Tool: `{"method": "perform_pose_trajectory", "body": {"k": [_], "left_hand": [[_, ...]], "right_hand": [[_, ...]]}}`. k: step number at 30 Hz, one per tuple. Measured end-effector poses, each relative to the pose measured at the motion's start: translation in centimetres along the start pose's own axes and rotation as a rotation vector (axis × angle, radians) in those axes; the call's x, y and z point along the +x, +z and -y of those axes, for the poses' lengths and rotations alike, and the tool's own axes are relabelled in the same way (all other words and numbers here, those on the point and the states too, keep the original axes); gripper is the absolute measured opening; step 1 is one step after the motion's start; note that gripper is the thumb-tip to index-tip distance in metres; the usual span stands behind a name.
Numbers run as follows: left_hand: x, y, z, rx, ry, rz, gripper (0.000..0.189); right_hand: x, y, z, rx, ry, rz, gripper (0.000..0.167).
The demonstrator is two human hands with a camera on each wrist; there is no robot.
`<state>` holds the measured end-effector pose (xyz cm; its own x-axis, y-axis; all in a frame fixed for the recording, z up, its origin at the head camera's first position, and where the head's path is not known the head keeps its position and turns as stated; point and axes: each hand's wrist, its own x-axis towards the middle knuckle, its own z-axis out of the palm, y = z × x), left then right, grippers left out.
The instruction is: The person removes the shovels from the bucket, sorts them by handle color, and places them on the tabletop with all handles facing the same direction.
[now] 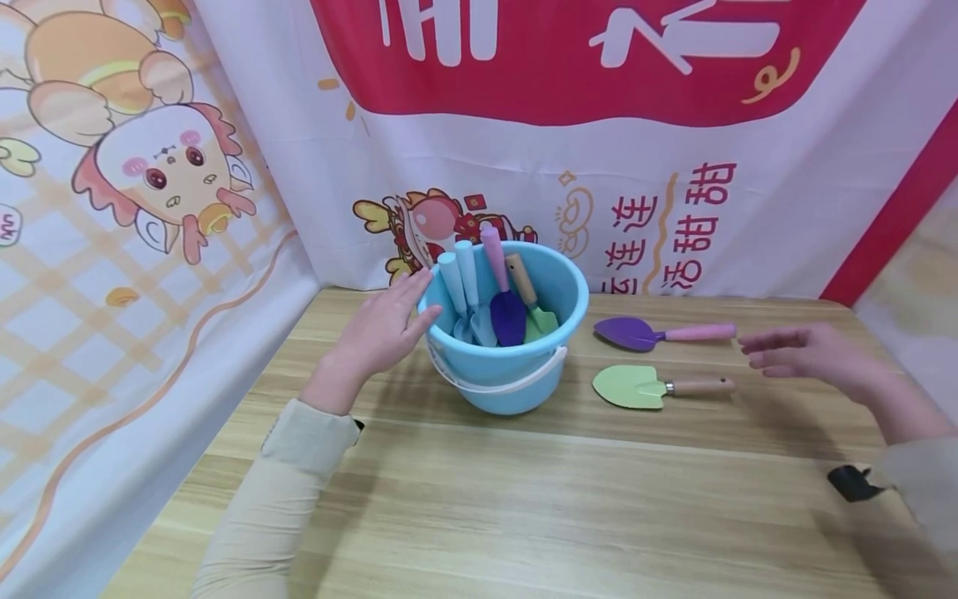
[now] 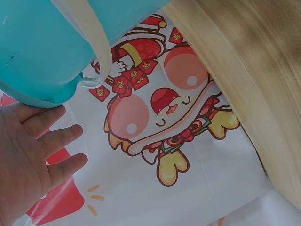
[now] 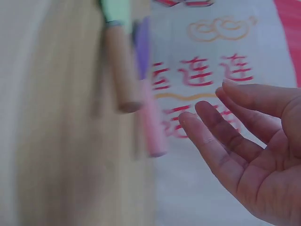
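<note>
A light blue bucket (image 1: 497,378) stands upright near the back of the table. Inside it are two tools with light blue handles (image 1: 453,279), a purple trowel (image 1: 508,319) with a pink handle, and a green tool (image 1: 540,321) with a wooden handle. My left hand (image 1: 385,329) rests at the left rim, its fingers straight; the left wrist view has the fingertips under the rim's edge. To the bucket's right lie a second purple trowel (image 1: 629,334) and a green trowel (image 1: 630,388). My right hand (image 1: 816,358), empty with fingers loosely bent, hovers just right of the pink handle (image 1: 701,333).
The bucket's white carrying handle (image 1: 516,387) hangs down its front. Printed white cloth (image 1: 479,158) rises behind the wooden table (image 1: 539,516), and another patterned cloth (image 1: 127,333) borders it on the left. A black wrist strap piece (image 1: 856,483) shows by the right sleeve.
</note>
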<state>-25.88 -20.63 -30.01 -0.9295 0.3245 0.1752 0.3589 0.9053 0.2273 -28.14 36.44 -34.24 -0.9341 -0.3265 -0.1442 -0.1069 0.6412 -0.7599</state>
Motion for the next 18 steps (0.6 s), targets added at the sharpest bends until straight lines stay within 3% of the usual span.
{"method": "perform_pose_trajectory", "body": {"k": [11,18], "left_hand": [[0.1,0.1,0.0,-0.002,0.006,-0.006,0.07],[0.1,0.2,0.1,0.001,-0.001,-0.014,0.07]], "right_hand": [[0.4,-1.5,7.3,-0.213,-0.033,0.0,0.049],[0.9,-1.3,10.9,-0.18,-0.056,-0.019,0.052]]}}
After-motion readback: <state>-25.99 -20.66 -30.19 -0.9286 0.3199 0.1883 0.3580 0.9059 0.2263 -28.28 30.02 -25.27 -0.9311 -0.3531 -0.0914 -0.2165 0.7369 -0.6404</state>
